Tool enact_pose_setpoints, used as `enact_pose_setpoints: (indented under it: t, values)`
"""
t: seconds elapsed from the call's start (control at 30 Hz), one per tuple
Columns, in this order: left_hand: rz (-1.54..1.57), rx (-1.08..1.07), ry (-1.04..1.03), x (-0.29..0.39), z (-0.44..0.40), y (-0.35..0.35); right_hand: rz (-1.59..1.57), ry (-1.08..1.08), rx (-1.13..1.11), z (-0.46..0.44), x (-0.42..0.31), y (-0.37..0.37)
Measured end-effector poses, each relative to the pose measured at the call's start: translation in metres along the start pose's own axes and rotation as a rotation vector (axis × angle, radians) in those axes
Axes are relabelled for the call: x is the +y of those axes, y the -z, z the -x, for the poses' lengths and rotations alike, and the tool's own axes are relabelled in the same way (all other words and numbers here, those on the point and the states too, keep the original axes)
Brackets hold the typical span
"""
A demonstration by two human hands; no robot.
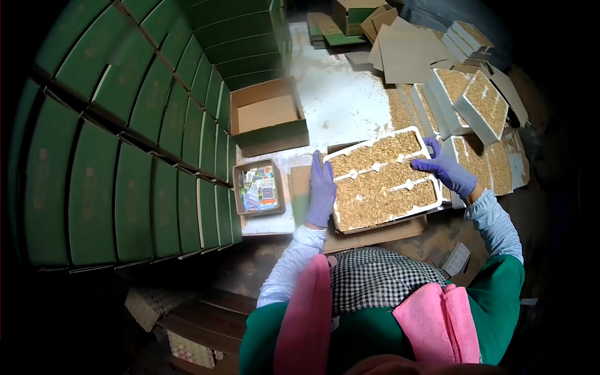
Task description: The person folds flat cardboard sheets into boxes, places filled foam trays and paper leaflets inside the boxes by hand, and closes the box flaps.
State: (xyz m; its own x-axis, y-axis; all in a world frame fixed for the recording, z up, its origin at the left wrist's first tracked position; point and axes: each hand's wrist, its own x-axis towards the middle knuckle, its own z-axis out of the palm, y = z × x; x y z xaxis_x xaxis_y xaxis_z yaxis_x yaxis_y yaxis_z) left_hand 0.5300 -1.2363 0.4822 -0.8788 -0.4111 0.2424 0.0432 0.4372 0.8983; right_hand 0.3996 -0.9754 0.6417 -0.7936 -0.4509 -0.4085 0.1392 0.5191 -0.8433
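Note:
A white foam tray (381, 181) filled with tan, flaky bits and crossed by white dividers lies in front of me, slightly tilted. Beneath it, a cardboard box's edge (340, 148) shows in part. My left hand (322, 192), in a purple glove, presses along the tray's left side with its fingers pointing up. My right hand (449, 172), also gloved in purple, grips the right side, thumb over the rim and other fingers partly hidden behind it. The tray is held between both hands.
Stacked green boxes (134, 194) form a wall on the left. Beside them stand an open cardboard box (272, 134) and a small box of colourful packets (282, 187). More filled white trays (484, 106) are piled at the right, near loose cardboard sheets (409, 53).

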Motion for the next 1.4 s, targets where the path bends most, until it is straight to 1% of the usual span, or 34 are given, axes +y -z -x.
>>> enact_pose_setpoints:
  t: [0.07,0.1,0.13,0.2,0.23,0.27,0.3,0.37,0.43,0.47,0.53,0.57,0.6,0.67,0.7,0.73,0.77,0.8,0.83,0.87,0.9,0.93,0.97,1.0,1.03,1.07,1.1,1.17,1.2,1.23,1.27,1.33,1.37,1.4]
  values:
    - [0.246,-0.015,0.176,-0.001,-0.004,0.011,0.200,0.023,-0.025,-0.008,0.007,-0.004]
    - [0.025,0.026,-0.111,-0.016,0.003,0.014,0.242,0.052,-0.034,-0.014,0.017,-0.003]
    - [0.225,0.022,0.041,-0.015,0.002,0.029,0.243,0.067,-0.074,-0.016,0.016,-0.001]
    - [0.245,0.128,0.476,-0.035,-0.005,0.072,0.304,-0.089,-0.094,-0.016,0.016,-0.003]
    - [-0.291,0.137,0.302,-0.037,0.001,0.106,0.471,-0.140,-0.045,-0.024,0.033,-0.003]
    - [-0.544,0.032,0.481,-0.053,0.006,0.132,0.685,0.003,0.045,-0.025,0.050,-0.010]
    - [-0.768,-0.020,0.481,-0.079,0.016,0.145,0.862,0.111,0.146,-0.024,0.062,-0.022]
    - [-0.957,-0.125,0.497,-0.109,0.023,0.149,1.142,-0.003,0.162,-0.030,0.058,-0.046]
    - [-1.104,-0.238,0.523,-0.132,0.019,0.139,1.196,0.018,0.081,-0.050,0.071,-0.045]
    - [-1.067,-0.239,0.493,-0.136,0.016,0.141,1.151,0.074,0.040,-0.049,0.069,-0.044]
    - [-1.166,-0.305,0.647,-0.119,-0.002,0.129,1.057,0.179,-0.048,-0.048,0.066,-0.041]
    - [-1.216,-0.229,0.605,-0.138,-0.001,0.128,0.894,0.241,-0.190,-0.035,0.057,-0.033]
    - [-1.293,-0.249,0.585,-0.188,-0.001,0.139,0.618,0.435,-0.083,-0.032,0.077,-0.035]
    - [-1.281,-0.232,0.594,-0.156,-0.005,0.133,0.447,0.593,0.185,0.013,0.038,0.016]
    - [-1.210,-0.149,0.639,-0.171,-0.002,0.140,0.510,0.678,0.448,0.026,0.029,0.058]
    - [-1.151,-0.149,0.643,-0.177,0.002,0.148,0.428,0.679,0.655,0.034,0.027,0.111]
    - [-1.102,-0.152,0.651,-0.174,0.000,0.150,0.041,0.574,0.768,0.034,0.030,0.160]
    - [-1.132,-0.139,0.664,-0.159,-0.001,0.147,0.186,0.568,1.091,0.022,0.049,0.219]
    - [-1.154,-0.120,0.683,-0.142,0.001,0.140,0.244,0.452,1.186,0.008,0.066,0.281]
    - [-1.140,-0.238,0.800,-0.140,-0.006,0.145,0.510,0.262,1.257,-0.006,0.085,0.338]
    - [-1.192,-0.199,0.721,-0.131,-0.007,0.149,0.693,0.115,1.280,-0.024,0.105,0.384]
    - [-1.218,0.004,0.600,-0.122,-0.002,0.154,0.984,-0.041,1.342,-0.042,0.129,0.416]
    - [-1.088,0.035,0.568,-0.105,-0.009,0.166,1.074,-0.067,1.356,-0.061,0.149,0.437]
    - [-0.897,0.109,0.498,-0.055,-0.021,0.152,1.166,-0.094,1.365,-0.078,0.167,0.451]
    - [-0.500,0.099,0.435,-0.040,-0.029,0.154,1.260,-0.121,1.367,-0.090,0.185,0.467]
    - [-0.170,0.140,0.310,0.018,-0.037,0.126,1.190,-0.136,1.281,-0.091,0.187,0.478]
    - [-0.118,0.047,0.211,0.102,-0.041,0.081,1.120,-0.152,1.191,-0.090,0.185,0.486]
    - [-0.617,-0.213,0.007,0.186,-0.042,0.028,1.041,-0.110,1.119,-0.093,0.185,0.493]
    - [-0.860,-0.411,-0.031,0.179,-0.040,0.012,1.076,-0.118,1.074,-0.083,0.169,0.483]
    - [-0.835,-0.535,-0.050,0.172,-0.037,-0.015,1.114,-0.155,1.070,-0.072,0.151,0.472]
    - [-0.887,-0.628,-0.071,0.140,-0.029,-0.027,1.107,-0.078,1.103,-0.066,0.141,0.467]
    - [-0.944,-0.734,-0.349,0.099,-0.019,-0.029,1.004,0.247,1.214,-0.037,0.099,0.412]
    - [-0.955,-0.722,-0.359,0.094,-0.021,-0.027,1.030,0.520,1.184,-0.025,0.090,0.381]
    - [-0.819,-0.604,-0.237,0.100,-0.025,-0.024,0.945,0.642,1.110,-0.010,0.069,0.327]
